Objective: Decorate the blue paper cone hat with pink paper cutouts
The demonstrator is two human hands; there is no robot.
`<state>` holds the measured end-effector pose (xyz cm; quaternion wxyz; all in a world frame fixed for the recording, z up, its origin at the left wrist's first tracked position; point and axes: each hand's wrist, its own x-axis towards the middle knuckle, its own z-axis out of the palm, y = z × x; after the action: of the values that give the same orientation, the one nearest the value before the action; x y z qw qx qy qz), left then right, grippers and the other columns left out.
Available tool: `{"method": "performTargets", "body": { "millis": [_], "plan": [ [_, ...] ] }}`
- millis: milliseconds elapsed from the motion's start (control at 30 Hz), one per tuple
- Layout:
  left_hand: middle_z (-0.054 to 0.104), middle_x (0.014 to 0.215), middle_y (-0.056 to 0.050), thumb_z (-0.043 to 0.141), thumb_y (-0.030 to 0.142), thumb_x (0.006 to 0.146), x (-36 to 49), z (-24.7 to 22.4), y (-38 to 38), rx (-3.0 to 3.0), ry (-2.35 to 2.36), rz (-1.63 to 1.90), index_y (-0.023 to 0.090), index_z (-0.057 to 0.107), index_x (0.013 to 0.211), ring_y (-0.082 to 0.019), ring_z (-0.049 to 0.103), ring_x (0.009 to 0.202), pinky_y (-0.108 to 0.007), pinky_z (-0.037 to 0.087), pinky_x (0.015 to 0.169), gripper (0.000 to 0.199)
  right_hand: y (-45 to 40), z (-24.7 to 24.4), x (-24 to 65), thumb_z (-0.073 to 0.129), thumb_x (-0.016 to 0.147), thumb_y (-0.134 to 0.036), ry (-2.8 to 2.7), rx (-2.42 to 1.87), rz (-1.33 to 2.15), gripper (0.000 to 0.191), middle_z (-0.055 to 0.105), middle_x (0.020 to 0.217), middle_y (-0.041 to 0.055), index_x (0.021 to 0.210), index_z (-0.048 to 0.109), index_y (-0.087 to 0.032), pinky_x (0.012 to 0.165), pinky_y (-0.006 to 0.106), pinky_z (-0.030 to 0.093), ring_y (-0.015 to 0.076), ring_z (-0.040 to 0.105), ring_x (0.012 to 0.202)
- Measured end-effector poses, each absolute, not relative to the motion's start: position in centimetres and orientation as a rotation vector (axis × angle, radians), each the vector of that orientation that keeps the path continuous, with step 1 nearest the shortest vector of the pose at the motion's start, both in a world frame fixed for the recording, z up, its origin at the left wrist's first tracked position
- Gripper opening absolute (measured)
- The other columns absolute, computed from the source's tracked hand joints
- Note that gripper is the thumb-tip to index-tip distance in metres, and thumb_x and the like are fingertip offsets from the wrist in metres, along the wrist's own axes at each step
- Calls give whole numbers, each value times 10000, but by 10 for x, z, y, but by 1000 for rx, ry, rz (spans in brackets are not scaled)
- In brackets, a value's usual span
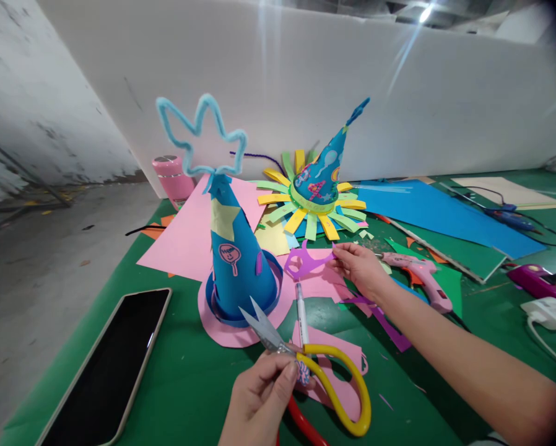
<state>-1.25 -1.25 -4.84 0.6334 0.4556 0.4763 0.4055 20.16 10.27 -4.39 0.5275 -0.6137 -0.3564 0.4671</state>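
Note:
My left hand [265, 399] grips a pair of scissors [271, 337] near the pivot. One handle is yellow, the other red, and the blades stand slightly apart. A small blue-and-pink patterned piece [303, 373] shows at its fingertips; whether it is held is unclear. Between thumb and fingers, my right hand [359, 267] pinches a purple paper scrap [308, 263] with cut-out holes. Left of the scrap stands a blue paper cone hat [241, 272] on a pink brim [234, 334], topped by a light blue pipe-cleaner shape [207, 102]. A white marker [302, 316] lies between the hands.
Behind stands another cone hat [322, 173] with yellow and green strips. A pink glue gun [420, 272] lies right of my right hand. A phone [111, 365] lies at left, a pink cup [173, 179] behind. Pink, blue and purple paper covers parts of the green table [166, 396].

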Motion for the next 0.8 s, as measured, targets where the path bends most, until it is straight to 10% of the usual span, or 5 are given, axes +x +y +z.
{"method": "performTargets", "body": {
  "millis": [433, 800],
  "plan": [
    [632, 678, -52, 611, 379, 713, -14, -53, -13, 1043, 1126, 916, 165, 680, 620, -204, 566, 760, -247, 433, 700, 243, 40, -45, 200, 443, 823, -243, -2082, -1507, 527, 322, 562, 1218, 84, 1109, 585, -202, 1002, 462, 324, 267, 449, 1159],
    [638, 674, -60, 615, 344, 719, -13, -48, -13, 1022, 1110, 920, 159, 688, 631, -211, 556, 746, -281, 444, 702, 218, -17, -59, 223, 303, 887, -204, -2407, -1662, 272, 403, 428, 1350, 74, 1255, 453, -138, 1009, 415, 383, 213, 343, 1258]
  ]
}}
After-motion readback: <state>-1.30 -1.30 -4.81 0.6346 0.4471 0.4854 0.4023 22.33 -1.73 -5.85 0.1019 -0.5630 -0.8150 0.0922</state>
